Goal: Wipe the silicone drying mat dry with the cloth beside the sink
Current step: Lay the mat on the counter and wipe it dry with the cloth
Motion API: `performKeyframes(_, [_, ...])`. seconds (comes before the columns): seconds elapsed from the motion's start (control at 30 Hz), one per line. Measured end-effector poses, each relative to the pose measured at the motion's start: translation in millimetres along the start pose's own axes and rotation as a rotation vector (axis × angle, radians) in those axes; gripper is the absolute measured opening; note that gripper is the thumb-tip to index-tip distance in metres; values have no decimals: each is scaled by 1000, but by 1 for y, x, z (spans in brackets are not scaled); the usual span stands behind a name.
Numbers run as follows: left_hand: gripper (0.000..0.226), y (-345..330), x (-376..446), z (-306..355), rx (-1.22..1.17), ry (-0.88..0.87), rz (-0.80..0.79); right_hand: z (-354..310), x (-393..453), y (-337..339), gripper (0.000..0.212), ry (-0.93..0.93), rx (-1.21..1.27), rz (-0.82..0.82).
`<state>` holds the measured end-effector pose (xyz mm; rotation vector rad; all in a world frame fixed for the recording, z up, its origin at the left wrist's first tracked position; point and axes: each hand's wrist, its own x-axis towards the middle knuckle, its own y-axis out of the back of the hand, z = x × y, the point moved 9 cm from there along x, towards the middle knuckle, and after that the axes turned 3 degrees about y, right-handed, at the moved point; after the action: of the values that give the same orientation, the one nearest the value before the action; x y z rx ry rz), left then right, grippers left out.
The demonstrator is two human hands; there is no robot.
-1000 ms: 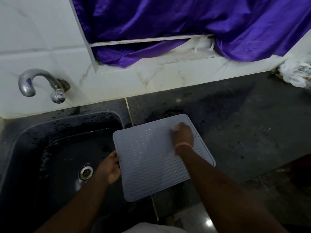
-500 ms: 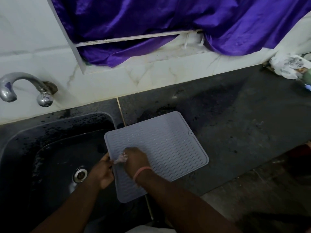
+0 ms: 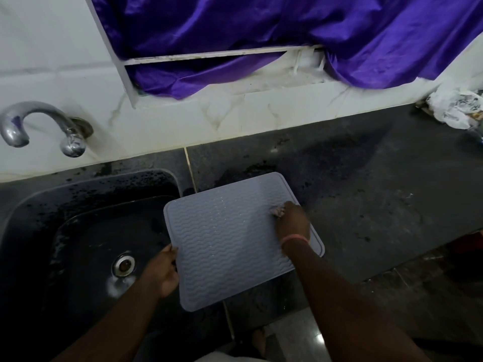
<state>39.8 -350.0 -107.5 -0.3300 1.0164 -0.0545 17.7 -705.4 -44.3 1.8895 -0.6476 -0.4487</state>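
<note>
Grey silicone, ribbed in wavy lines, fills the lower middle of my view: the drying mat (image 3: 230,241) lies partly on the dark stone counter (image 3: 366,199) and partly out over the black sink (image 3: 86,231), its left portion hanging past the basin's edge. My left hand (image 3: 163,270) grips that left edge from the sink side, fingers curled at the rim. My right hand (image 3: 292,222) is pressed down near the mat's right edge, fingers curled around a small bunched cloth (image 3: 277,210), of which only a pale scrap shows ahead of the knuckles. A pink band (image 3: 294,239) circles that wrist. Tiny bright droplets dot the mat's ridges. At the left of the frame a chrome tap (image 3: 39,126) curves out from the white marbled wall, above the sink with its metal drain (image 3: 124,265). Purple satin fabric (image 3: 287,30) drapes across the top, and a crumpled white plastic bag (image 3: 454,108) sits on the counter at the far right.
</note>
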Motion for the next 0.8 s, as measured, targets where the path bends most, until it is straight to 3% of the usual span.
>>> performKeyframes(0.1, [24,0,-1,-2,-6,11,-12,-59,-26,-20,9,90,87,-82])
performKeyframes(0.27, [32,2,0,-1,-23,14,-16,-117,-56,-47,5,270,261,-381])
performKeyframes(0.33, [33,3,-1,-1,-22,25,-8,-100,-37,-31,6,220,278,-343])
performKeyframes(0.43, [34,5,-3,-1,-39,27,6,-41,8,4,8,54,179,-121])
performKeyframes(0.53, [32,5,-4,-2,-59,23,1,11,31,11,17,-59,57,-90])
performKeyframes(0.63, [29,4,-3,-1,-52,14,-1,-5,14,-1,19,31,-28,-111])
performKeyframes(0.8, [30,3,-3,-1,-37,32,-13,-82,-41,-30,19,161,38,-177])
